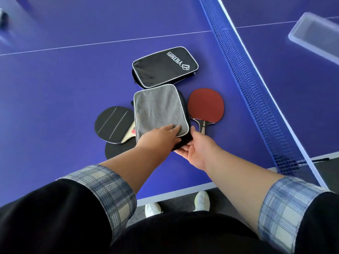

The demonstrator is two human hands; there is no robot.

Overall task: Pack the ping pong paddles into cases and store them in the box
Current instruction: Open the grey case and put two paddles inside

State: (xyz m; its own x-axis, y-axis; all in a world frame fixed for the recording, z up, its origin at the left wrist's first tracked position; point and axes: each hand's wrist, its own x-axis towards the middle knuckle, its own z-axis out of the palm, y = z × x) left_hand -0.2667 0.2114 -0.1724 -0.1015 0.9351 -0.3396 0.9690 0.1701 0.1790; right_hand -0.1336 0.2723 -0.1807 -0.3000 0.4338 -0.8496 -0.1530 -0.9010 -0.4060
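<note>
A grey paddle case [158, 109] lies on the blue ping pong table [55, 88]. My left hand [159, 137] rests flat on its near end. My right hand [194, 148] grips the case's near corner from below and the side. Behind it lies a black case [165, 66] with white lettering. A red paddle [205, 105] lies to the right of the grey case. On the left lies a black paddle [114, 124], with another black paddle [119, 149] partly hidden under it and my left arm. A clear plastic box [315, 35] stands beyond the net.
The blue net [247, 85] runs diagonally at the right, between the cases and the box. The table's white near edge [174, 194] is close to my feet. A blurred dark object [3, 19] sits at the far left.
</note>
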